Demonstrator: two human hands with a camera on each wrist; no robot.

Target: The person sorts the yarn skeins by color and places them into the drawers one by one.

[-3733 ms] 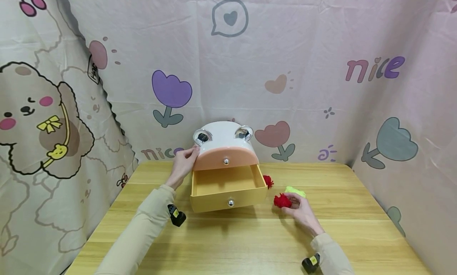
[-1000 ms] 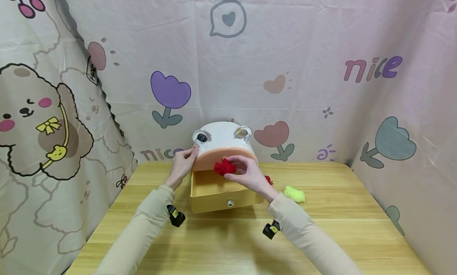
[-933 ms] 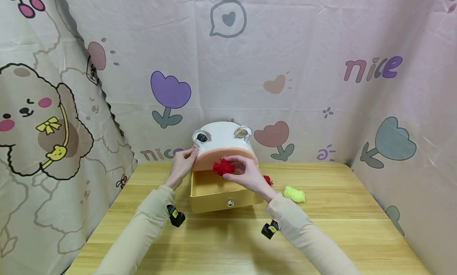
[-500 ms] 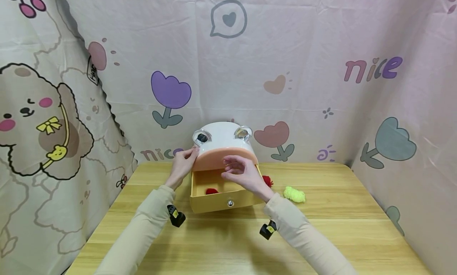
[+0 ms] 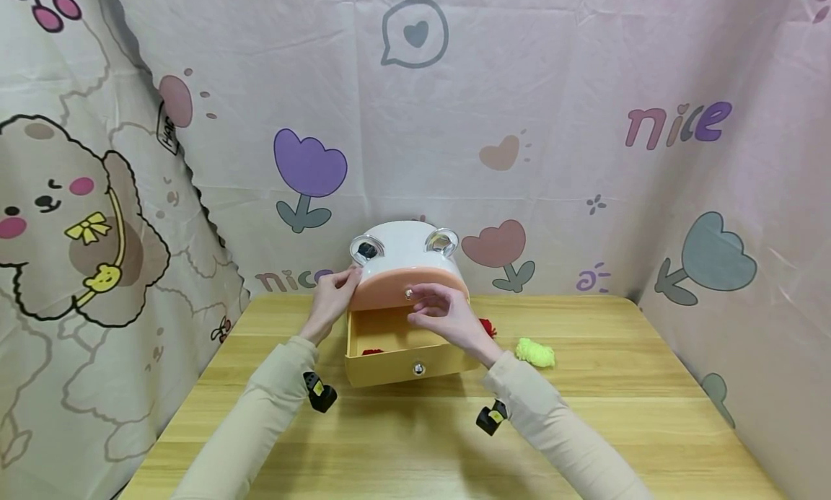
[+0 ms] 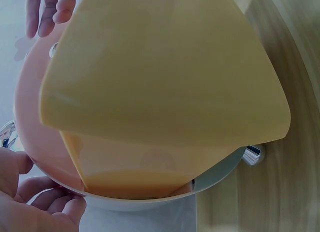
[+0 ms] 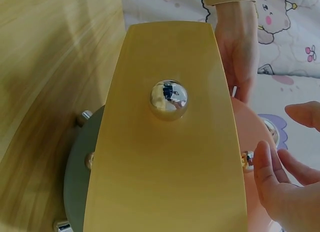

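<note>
A small drawer box (image 5: 405,244) with a white top and silver-ringed eyes stands near the table's back edge. Its yellow middle drawer (image 5: 383,366) is pulled out, while the pink upper drawer (image 5: 383,287) is closed. Part of a fuzzy red bundle (image 5: 372,351) shows inside the yellow drawer, behind its front wall. My left hand (image 5: 333,301) grips the box's left side; in the left wrist view its thumb and fingers lie at the rim. Above the drawer hovers my right hand (image 5: 448,318), fingers loosely bent and holding nothing, close to the pink drawer's silver knob (image 7: 247,162).
To the right on the wooden table (image 5: 584,413) lies a fuzzy yellow-green bundle (image 5: 535,353). Another red bundle (image 5: 487,328) sits beside the box, partly hidden by the drawer and right wrist. A printed cloth (image 5: 558,74) hangs behind the table.
My right hand brought the red bundle from the table over the drawer and let it go. The bundle dropped in and shifted left. My left hand stayed on the box.
</note>
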